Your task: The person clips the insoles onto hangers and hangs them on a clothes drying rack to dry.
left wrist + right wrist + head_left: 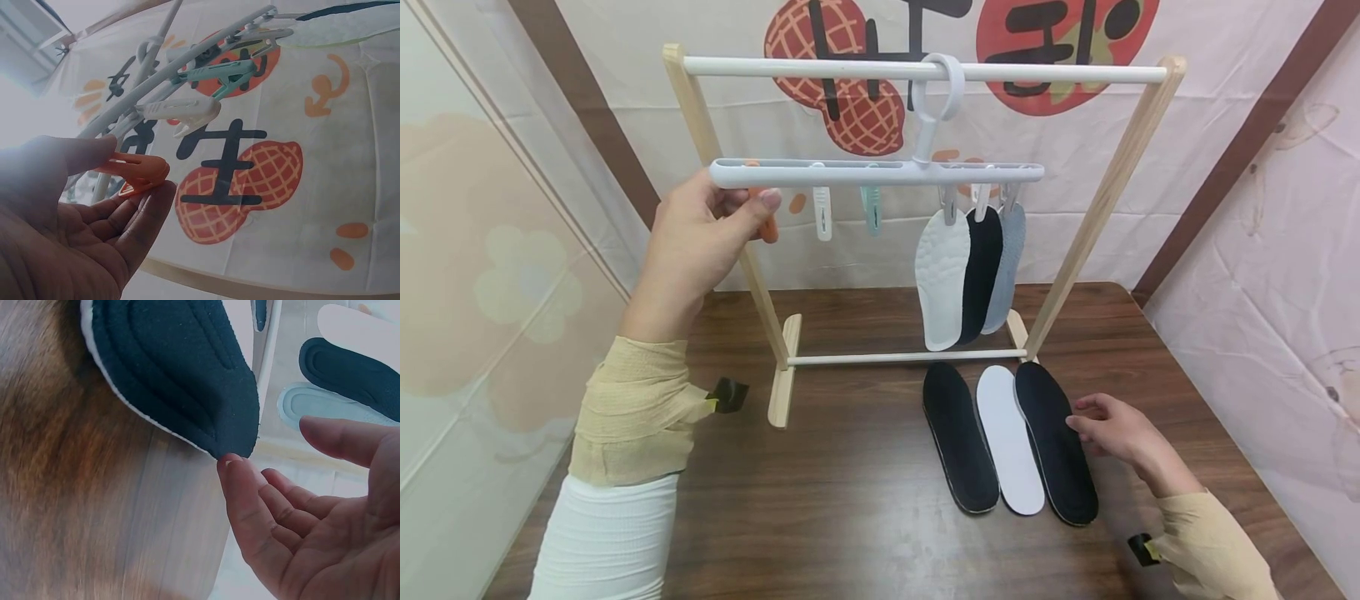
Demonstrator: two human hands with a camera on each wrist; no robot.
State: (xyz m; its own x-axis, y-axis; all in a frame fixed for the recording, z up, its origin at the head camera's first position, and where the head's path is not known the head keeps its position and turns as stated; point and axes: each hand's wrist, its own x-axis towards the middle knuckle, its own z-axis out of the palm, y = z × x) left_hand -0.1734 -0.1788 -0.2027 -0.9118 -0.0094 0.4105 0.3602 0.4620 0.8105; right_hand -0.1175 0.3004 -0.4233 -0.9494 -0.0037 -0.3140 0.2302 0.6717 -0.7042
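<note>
My left hand pinches an orange clip between thumb and fingers, at the left end of a pale hanger. To the right of it, a white clip and a teal clip hang with nothing in them. Over on the table, the fingertips of my right hand are at the edge of a black insole, with the thumb held apart from the index finger in the right wrist view. Beside that insole lie a white insole and another black insole.
A white insole, a black one and a grey-blue one hang clipped at the hanger's right end. The hanger's hook loops over the rod of a wooden rack standing on the brown table. A printed cloth hangs behind.
</note>
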